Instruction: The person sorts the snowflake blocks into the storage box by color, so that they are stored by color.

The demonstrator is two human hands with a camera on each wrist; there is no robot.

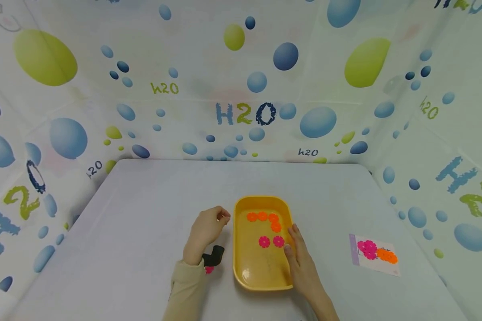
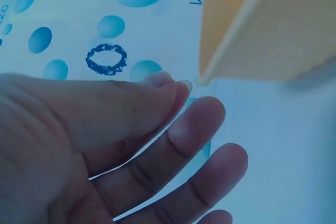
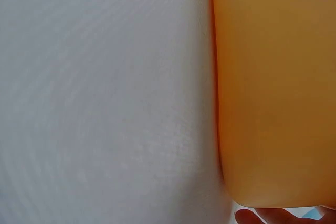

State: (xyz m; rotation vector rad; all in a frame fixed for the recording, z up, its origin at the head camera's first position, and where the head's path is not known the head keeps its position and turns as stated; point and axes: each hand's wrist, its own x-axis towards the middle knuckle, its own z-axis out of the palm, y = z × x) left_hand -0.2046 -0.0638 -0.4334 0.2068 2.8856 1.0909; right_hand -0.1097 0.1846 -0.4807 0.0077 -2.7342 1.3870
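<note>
A yellow tray stands before me, holding several orange flower pieces in a bent row and two pink flower pieces below them. My right hand holds the tray's right rim, thumb over the edge and fingers along the outside; its fingertips show past the tray wall. Just left of the tray my left hand hovers with thumb and index tips together. Nothing shows between them in the left wrist view, where the other fingers are bent near the tray's edge.
On the white table, a pink flower piece is partly hidden under the black device on my left wrist. To the right lies a card picturing pink and orange flowers. A patterned curtain encloses the table.
</note>
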